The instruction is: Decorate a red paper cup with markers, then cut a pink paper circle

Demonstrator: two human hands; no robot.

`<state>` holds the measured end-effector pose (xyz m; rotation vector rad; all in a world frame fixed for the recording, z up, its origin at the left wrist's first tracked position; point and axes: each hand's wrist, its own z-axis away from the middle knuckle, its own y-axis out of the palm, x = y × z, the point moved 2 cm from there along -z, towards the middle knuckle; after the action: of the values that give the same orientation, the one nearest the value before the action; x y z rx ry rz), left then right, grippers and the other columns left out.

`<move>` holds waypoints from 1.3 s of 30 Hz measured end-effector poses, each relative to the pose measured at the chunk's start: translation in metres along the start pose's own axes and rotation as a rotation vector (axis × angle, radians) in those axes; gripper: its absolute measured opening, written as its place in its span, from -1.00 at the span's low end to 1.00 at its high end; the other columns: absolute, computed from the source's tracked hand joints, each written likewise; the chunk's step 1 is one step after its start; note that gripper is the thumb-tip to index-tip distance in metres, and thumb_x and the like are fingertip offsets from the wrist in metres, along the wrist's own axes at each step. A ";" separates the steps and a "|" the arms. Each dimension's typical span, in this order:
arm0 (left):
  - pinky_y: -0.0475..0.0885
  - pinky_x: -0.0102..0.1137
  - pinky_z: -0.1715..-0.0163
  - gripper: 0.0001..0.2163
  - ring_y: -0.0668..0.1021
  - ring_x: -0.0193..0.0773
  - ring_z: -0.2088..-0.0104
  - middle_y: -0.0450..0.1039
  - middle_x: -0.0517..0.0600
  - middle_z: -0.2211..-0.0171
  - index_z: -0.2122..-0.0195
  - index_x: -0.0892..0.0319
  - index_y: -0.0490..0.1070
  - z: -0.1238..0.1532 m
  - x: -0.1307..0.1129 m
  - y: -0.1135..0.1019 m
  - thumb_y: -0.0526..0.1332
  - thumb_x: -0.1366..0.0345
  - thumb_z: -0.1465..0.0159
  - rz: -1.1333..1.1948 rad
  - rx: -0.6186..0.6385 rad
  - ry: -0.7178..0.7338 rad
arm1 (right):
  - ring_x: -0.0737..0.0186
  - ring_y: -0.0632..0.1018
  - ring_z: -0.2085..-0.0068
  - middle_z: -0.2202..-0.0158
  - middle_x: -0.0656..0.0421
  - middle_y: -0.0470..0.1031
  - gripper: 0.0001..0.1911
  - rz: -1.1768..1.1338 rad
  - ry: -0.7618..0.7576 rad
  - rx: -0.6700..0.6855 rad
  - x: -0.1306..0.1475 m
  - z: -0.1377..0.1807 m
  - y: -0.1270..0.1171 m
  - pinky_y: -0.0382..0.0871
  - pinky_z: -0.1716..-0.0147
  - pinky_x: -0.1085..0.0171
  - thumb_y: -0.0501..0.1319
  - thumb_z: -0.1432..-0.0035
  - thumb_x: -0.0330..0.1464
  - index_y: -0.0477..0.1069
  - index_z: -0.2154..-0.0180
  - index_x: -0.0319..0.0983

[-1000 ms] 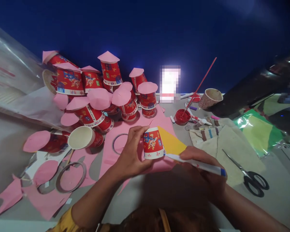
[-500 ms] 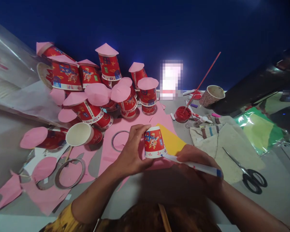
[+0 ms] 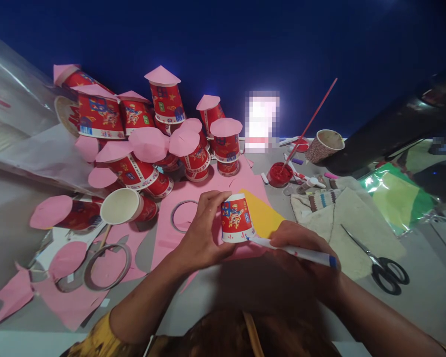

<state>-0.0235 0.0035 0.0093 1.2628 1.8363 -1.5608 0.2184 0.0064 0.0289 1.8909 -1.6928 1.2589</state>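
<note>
A red printed paper cup [image 3: 236,218] is held upside down by my left hand [image 3: 203,230], thumb below and fingers above. Small pink and blue marks show on its white rim band. My right hand [image 3: 307,245] grips a white marker [image 3: 301,254] with a blue end, its tip touching or very near that band. Beneath the cup lie pink paper [image 3: 171,243] and a yellow sheet [image 3: 263,215].
Red cups with pink paper cones [image 3: 132,168] crowd the back left. Tape rolls [image 3: 107,267] and pink scraps lie left. On the right are a red paint jar [image 3: 280,175] with a brush, a speckled cup [image 3: 324,147], a cloth [image 3: 349,228] and scissors [image 3: 388,272].
The cup has turned slightly in my left hand, and the marker has stayed at its rim band. The whole view has shifted a little.
</note>
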 end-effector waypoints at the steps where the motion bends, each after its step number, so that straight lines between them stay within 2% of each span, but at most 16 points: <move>1: 0.40 0.01 -0.34 -0.19 0.36 0.10 -0.31 0.21 0.13 -0.25 -0.40 -0.03 0.15 0.000 0.000 0.000 0.47 0.26 -0.14 0.002 -0.001 -0.001 | 0.18 0.64 0.39 0.38 0.17 0.63 -0.79 0.000 -0.005 -0.004 0.000 0.000 0.000 0.52 0.41 0.23 0.27 -0.33 -0.50 0.50 0.06 -0.11; 12: 0.42 -0.02 -0.33 -0.20 0.37 0.08 -0.31 0.22 0.14 -0.25 -0.39 -0.01 0.15 0.000 -0.004 0.001 0.47 0.24 -0.16 -0.003 0.005 -0.006 | 0.20 0.62 0.42 0.39 0.17 0.62 -0.81 0.023 -0.024 0.009 0.001 -0.001 0.000 0.49 0.42 0.25 0.27 -0.32 -0.51 0.50 0.10 -0.14; 20: 0.40 0.00 -0.34 -0.13 0.35 0.11 -0.32 0.21 0.13 -0.25 -0.40 -0.01 0.14 0.001 -0.003 0.002 0.43 0.38 -0.05 -0.030 0.031 -0.010 | 0.21 0.64 0.42 0.38 0.17 0.65 -0.84 0.001 0.008 0.034 0.000 -0.001 0.002 0.50 0.41 0.29 0.32 -0.28 -0.48 0.51 0.12 -0.15; 28: 0.43 0.01 -0.32 -0.14 0.35 0.12 -0.31 0.19 0.13 -0.25 -0.40 -0.04 0.12 0.002 0.001 0.003 0.49 0.26 -0.11 -0.029 0.024 -0.015 | 0.19 0.63 0.42 0.39 0.17 0.64 -0.77 0.047 -0.019 0.009 0.000 -0.001 -0.001 0.51 0.42 0.24 0.28 -0.29 -0.53 0.50 0.09 -0.12; 39: 0.43 0.05 -0.31 -0.14 0.36 0.14 -0.30 0.20 0.13 -0.23 -0.40 -0.04 0.12 0.001 -0.002 0.005 0.46 0.28 -0.10 -0.018 0.047 0.008 | 0.24 0.63 0.43 0.39 0.15 0.65 -0.87 0.023 -0.019 0.033 0.001 -0.003 0.001 0.51 0.42 0.30 0.32 -0.30 -0.49 0.52 0.14 -0.18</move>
<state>-0.0187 0.0013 0.0077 1.2791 1.8305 -1.6193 0.2161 0.0072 0.0312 1.9125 -1.7183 1.2894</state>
